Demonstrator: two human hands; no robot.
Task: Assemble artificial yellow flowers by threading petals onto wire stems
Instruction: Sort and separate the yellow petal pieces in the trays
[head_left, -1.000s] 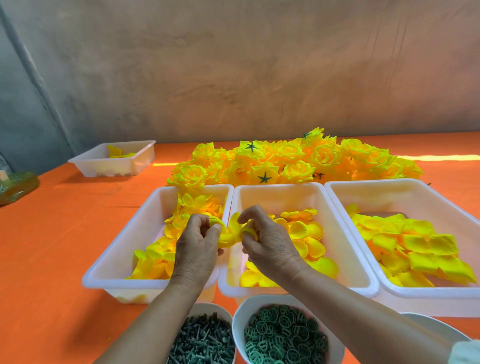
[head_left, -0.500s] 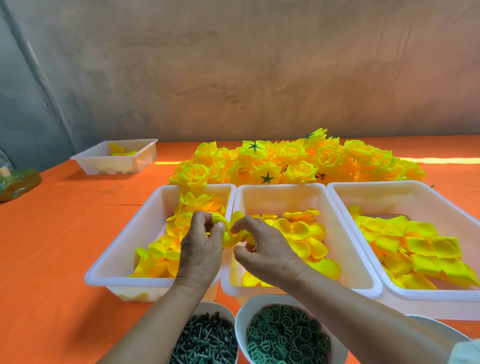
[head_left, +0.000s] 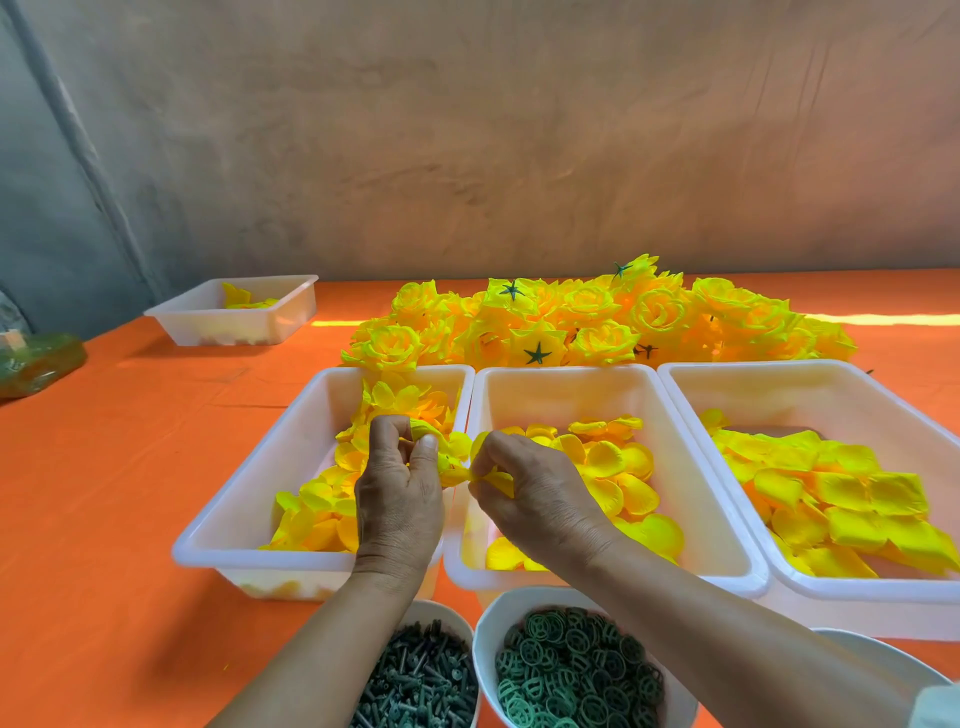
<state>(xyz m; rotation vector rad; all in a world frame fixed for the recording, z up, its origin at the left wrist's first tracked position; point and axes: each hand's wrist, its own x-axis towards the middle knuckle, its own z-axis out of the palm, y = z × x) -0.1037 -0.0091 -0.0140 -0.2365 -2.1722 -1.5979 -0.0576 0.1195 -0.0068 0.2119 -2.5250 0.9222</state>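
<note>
Over the shared rims of the left tub (head_left: 270, 467) and middle tub (head_left: 561, 400), left hand (head_left: 397, 499) pinches the half-built flower (head_left: 441, 457), right hand (head_left: 530, 493) pinches a petal (head_left: 488, 475) against it; best hold the core steady, grip light, petal fed squarely

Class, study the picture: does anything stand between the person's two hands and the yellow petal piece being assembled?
Nothing visible does. The left hand and right hand both pinch the yellow petal piece, held above the adjoining rims of the left tray and middle tray.
</note>
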